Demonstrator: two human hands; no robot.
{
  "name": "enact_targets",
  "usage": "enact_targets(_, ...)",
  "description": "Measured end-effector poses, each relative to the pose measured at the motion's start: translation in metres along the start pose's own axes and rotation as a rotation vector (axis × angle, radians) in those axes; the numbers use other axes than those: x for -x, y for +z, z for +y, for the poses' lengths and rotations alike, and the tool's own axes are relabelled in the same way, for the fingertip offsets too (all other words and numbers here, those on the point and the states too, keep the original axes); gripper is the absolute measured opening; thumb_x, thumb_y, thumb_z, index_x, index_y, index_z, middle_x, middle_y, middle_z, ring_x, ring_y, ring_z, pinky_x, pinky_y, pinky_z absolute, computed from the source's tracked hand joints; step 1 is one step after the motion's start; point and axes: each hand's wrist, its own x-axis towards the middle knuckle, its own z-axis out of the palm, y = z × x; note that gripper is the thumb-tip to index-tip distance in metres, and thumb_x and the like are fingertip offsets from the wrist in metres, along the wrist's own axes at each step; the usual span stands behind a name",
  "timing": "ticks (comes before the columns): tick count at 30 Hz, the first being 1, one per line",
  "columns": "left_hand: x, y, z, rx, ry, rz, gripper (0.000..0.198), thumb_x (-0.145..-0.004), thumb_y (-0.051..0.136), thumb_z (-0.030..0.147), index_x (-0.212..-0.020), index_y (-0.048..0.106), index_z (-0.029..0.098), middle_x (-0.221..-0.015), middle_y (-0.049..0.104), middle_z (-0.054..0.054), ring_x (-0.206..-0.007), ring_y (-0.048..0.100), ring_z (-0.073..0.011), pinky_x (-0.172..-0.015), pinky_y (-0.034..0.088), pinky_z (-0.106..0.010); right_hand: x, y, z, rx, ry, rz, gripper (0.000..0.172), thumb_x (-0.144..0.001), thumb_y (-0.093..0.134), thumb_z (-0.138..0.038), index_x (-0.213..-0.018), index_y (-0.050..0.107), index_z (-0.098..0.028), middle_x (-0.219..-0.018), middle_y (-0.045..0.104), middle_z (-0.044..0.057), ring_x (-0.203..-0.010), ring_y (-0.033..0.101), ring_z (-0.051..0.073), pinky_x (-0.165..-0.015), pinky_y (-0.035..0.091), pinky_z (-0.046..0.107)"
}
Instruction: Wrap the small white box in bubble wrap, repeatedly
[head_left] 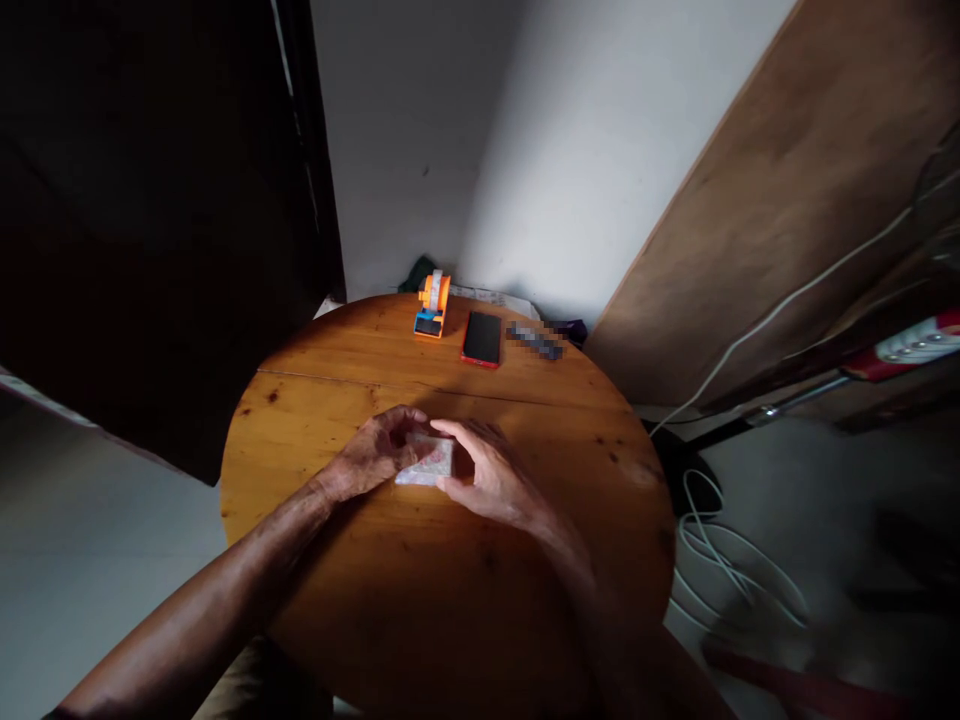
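A small pale box-like packet (435, 462) with reddish marks sits low over the middle of the round wooden table (360, 600), with whitish, film-like material at its lower left. My left hand (375, 452) grips its left side, thumb across the front. On the right, my right hand (491, 470) curves round the packet, thumb at the lower right corner and fingers at the top edge. The hands partly hide the packet's upper side.
Toward the back edge stand an orange and blue tape dispenser (433, 305), a red-edged phone (481, 339) and a blurred dark item (535, 340). Behind is a pale wall. White cable loops (724, 560) lie right of the table.
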Motion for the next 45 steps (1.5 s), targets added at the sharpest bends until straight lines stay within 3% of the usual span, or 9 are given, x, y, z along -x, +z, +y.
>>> enact_targets(4, 0.001, -0.003, 0.0, 0.062, 0.014, 0.023, 0.045, -0.075, 0.075, 0.036, -0.112, 0.058, 0.019, -0.11, 0.067, -0.009, -0.096, 0.064, -0.0195, -0.083, 0.05, -0.033, 0.001, -0.004, -0.002, 0.002, 0.001, -0.01, 0.064, -0.074, 0.068, -0.016, -0.134, 0.049, -0.027, -0.124, 0.065, 0.009, -0.111, 0.061, 0.026, -0.094, 0.049, 0.048)
enact_targets(11, -0.001, -0.007, -0.002, 0.121, 0.024, 0.086, 0.039, -0.076, 0.072, 0.034, -0.11, 0.06, 0.018, -0.101, 0.068, -0.005, -0.094, 0.064, -0.0198, -0.086, 0.05, -0.034, 0.002, -0.016, -0.007, -0.043, -0.031, 0.013, 0.071, -0.074, 0.074, -0.02, -0.137, 0.045, -0.029, -0.127, 0.063, 0.009, -0.114, 0.06, 0.028, -0.097, 0.047, 0.05)
enact_targets(22, -0.001, -0.007, -0.001, 0.196, -0.01, 0.071, 0.043, -0.07, 0.079, 0.029, -0.106, 0.062, 0.017, -0.102, 0.068, -0.008, -0.094, 0.064, -0.0187, -0.085, 0.05, -0.032, 0.001, -0.015, -0.008, -0.042, -0.049, -0.001, 0.043, -0.07, 0.074, -0.012, -0.106, 0.056, -0.027, -0.113, 0.065, 0.004, -0.108, 0.059, 0.024, -0.095, 0.045, 0.044)
enact_targets(28, -0.002, -0.007, -0.004, 0.224, -0.004, 0.034, 0.047, -0.07, 0.082, 0.034, -0.109, 0.061, 0.018, -0.104, 0.066, -0.007, -0.093, 0.063, -0.018, -0.081, 0.05, -0.032, 0.001, -0.013, -0.004, -0.008, -0.069, -0.027, 0.04, -0.072, 0.075, -0.014, -0.106, 0.059, -0.027, -0.116, 0.062, 0.004, -0.109, 0.058, 0.023, -0.096, 0.043, 0.042)
enact_targets(45, -0.002, -0.004, -0.006, 0.214, -0.004, 0.037, 0.037, -0.074, 0.079, 0.026, -0.105, 0.061, 0.015, -0.096, 0.066, -0.004, -0.08, 0.061, -0.0129, -0.072, 0.048, -0.028, 0.001, -0.008, -0.003, 0.046, -0.171, 0.078, 0.028, -0.075, 0.072, -0.012, -0.099, 0.067, -0.026, -0.112, 0.063, 0.005, -0.104, 0.059, 0.022, -0.093, 0.047, 0.042)
